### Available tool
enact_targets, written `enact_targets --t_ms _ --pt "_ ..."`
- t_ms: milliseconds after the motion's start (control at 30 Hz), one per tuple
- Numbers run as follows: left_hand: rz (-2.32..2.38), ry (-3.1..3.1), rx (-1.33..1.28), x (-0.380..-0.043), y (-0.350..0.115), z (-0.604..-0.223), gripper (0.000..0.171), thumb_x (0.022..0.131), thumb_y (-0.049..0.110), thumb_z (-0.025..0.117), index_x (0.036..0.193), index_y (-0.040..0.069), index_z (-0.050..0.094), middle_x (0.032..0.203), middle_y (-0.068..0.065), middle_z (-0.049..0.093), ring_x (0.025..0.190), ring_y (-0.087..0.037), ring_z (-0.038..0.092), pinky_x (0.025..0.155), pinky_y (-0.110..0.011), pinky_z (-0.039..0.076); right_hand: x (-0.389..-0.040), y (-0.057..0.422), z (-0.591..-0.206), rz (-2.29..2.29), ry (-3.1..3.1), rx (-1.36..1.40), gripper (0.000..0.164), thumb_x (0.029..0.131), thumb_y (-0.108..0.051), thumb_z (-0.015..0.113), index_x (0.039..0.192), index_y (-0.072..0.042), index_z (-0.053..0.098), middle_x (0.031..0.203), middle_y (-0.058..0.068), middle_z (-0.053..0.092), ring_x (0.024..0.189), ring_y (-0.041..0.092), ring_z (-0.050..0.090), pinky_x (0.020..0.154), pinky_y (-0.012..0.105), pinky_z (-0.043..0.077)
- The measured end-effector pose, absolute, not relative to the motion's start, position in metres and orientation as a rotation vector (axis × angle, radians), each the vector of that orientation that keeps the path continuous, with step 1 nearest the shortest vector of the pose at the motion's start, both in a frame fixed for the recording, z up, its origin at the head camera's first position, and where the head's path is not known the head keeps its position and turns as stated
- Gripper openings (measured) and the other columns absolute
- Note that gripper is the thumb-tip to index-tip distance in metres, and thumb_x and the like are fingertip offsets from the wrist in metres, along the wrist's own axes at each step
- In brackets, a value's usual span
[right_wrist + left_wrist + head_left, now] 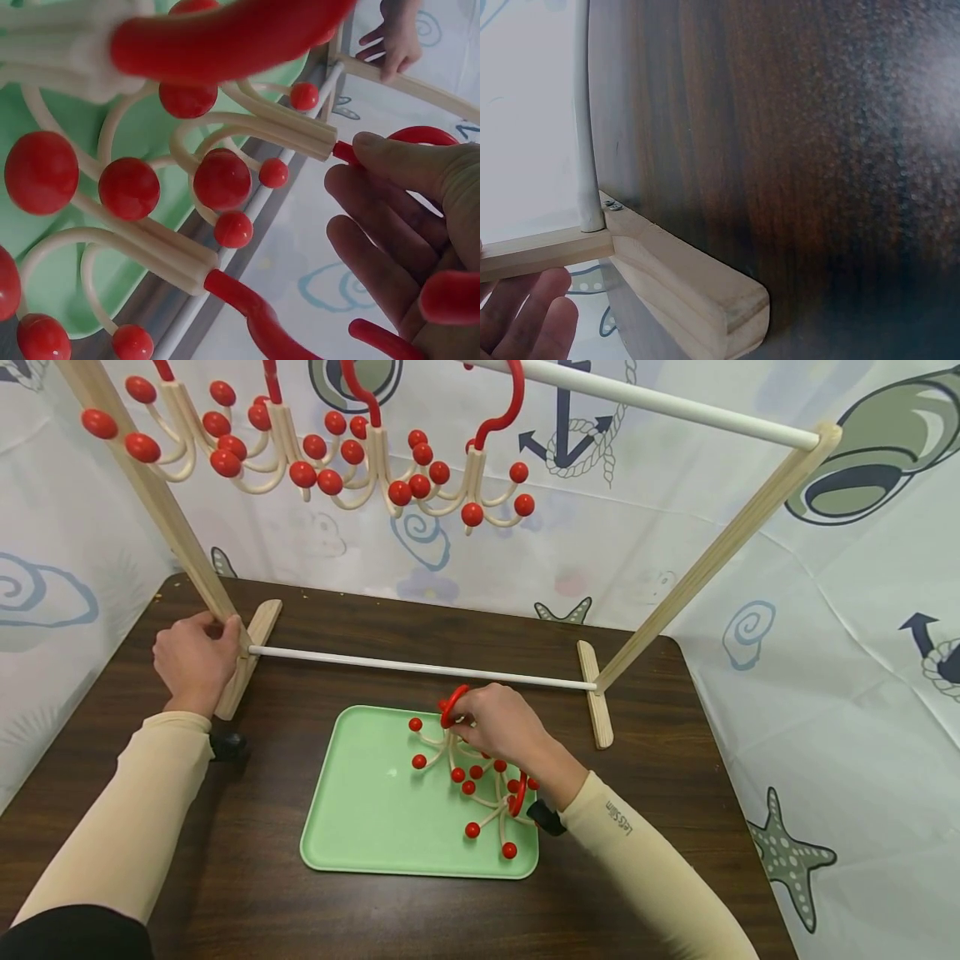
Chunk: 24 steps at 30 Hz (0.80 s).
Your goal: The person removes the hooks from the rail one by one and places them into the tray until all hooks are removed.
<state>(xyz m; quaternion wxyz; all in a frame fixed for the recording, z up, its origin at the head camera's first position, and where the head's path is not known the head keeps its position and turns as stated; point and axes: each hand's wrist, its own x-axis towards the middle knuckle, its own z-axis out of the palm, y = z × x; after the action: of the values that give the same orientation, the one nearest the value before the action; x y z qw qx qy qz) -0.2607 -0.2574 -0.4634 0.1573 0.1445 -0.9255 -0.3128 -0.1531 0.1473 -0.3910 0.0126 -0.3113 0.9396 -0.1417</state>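
Note:
My right hand [501, 722] pinches the red hook of a beige hanger [450, 745] with curved arms tipped by red balls, over the green tray. In the right wrist view, thumb and fingers meet at the base of the red hook [345, 152]. More such hangers [501, 806] lie on the tray's right side, partly hidden under my right hand and wrist. At the left, my left hand [197, 662] grips the lower part of the rack's wooden post [180, 531], just above its foot; its fingers [551, 285] show beside the post in the left wrist view.
The green tray [352, 835] lies on the dark wooden table [262, 893]. Several matching hangers [281, 435] hang by red hooks near the rack's top. The rack has a white top bar [660, 400], a white lower bar [420, 667] and a right post [712, 560].

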Motion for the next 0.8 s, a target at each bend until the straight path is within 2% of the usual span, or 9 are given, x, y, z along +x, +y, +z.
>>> enact_targets --t_ms 367,667,800 --pt "-0.896 -2.640 0.404 -0.2594 -0.2547 -0.4638 0.059 0.099 0.046 0.045 0.119 -0.005 0.067 0.105 -0.028 0.067 0.094 -0.046 0.060 0.072 -0.051 0.039 -0.1515 0.1505 -0.3954 -0.250 2.944 -0.962 0.011 0.083 -0.024 0.080 0.094 -0.023 0.078 0.085 -0.012 0.073 0.068 0.007 0.063 0.060 0.024 0.048" --pt "-0.905 -2.649 0.428 -0.2595 -0.2543 -0.4634 0.060 0.098 0.048 0.044 0.122 -0.003 0.066 0.108 -0.028 0.067 0.097 -0.046 0.060 0.077 -0.055 0.040 -0.1483 0.1522 -0.3934 -0.132 2.966 -1.019 0.011 0.085 -0.029 0.078 0.096 -0.028 0.078 0.082 -0.014 0.072 0.060 0.005 0.057 0.050 0.022 0.041" --pt "-0.894 -2.647 0.429 -0.2599 -0.2560 -0.4632 0.060 0.098 0.048 0.044 0.121 -0.003 0.066 0.107 -0.028 0.067 0.095 -0.046 0.061 0.072 -0.052 0.040 -0.1461 0.1546 -0.3892 -0.109 2.958 -1.017 0.013 0.086 -0.029 0.076 0.099 -0.028 0.079 0.086 -0.014 0.073 0.059 0.004 0.056 0.049 0.021 0.039"
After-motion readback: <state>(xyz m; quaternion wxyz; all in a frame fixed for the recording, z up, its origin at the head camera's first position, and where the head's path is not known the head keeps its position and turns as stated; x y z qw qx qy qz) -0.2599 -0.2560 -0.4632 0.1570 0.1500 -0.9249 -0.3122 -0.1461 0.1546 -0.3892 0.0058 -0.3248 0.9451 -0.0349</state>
